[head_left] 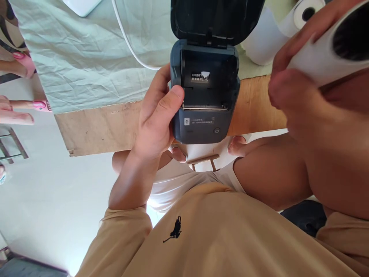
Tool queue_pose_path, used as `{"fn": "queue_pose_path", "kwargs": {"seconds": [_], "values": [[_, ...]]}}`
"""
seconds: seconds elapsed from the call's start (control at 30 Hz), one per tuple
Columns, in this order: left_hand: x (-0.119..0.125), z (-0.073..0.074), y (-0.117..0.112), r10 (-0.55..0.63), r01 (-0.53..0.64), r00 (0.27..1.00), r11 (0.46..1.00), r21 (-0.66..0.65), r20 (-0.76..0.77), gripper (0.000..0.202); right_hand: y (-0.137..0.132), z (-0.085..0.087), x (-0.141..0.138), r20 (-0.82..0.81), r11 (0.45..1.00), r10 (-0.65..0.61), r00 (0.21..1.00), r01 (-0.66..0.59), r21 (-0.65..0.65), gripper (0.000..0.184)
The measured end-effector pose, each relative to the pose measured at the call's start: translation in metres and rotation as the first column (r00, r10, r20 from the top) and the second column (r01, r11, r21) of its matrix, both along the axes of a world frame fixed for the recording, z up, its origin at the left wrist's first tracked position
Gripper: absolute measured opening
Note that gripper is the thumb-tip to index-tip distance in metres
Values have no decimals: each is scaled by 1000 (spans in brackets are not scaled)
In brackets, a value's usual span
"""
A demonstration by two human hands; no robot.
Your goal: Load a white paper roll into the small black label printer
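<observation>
My left hand (157, 115) grips the left side of a small dark blue label printer (206, 96), thumb on its front edge. The printer's lid (215, 17) is flipped up and the paper bay is empty, with a small sticker inside. My right hand (294, 88) is raised close to the camera at the right, holding a white paper roll (331, 50) with a dark hollow core. The roll is apart from the printer, above and to its right.
A pale green cloth (86, 57) covers a wooden board (98, 129). A white cable (127, 38) runs across it. More white paper rolls (276, 34) lie behind the printer. Another person's fingers with pink nails (25, 104) reach in at the left edge.
</observation>
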State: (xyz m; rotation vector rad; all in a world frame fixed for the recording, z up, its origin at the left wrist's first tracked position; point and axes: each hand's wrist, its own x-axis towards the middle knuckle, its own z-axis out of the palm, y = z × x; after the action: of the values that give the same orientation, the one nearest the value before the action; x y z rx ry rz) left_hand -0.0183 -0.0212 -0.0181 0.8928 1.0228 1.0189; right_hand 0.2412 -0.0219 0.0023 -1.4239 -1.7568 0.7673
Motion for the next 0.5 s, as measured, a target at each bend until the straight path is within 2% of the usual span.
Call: {"fn": "queue_pose_path", "kwargs": {"seconds": [0.1,0.2,0.3,0.4,0.5], "values": [[1,0,0,-12,12,1000,1000,-8,3,52,3,-10,1,259,977,57,964,-107,186,53],[0,-3,0,-16,15,999,1000,16,40,48,7,-19,8,394,951,106,913,-209,227,51],[-2,-6,0,-26,24,998,999,33,55,46,10,-24,15,418,962,112,902,-204,183,50],[-3,-6,0,-32,32,999,999,11,39,46,6,-24,16,415,990,75,907,-117,77,46],[-4,-5,-1,-51,49,997,998,37,51,40,-1,-19,9,454,998,41,890,-54,15,51]]}}
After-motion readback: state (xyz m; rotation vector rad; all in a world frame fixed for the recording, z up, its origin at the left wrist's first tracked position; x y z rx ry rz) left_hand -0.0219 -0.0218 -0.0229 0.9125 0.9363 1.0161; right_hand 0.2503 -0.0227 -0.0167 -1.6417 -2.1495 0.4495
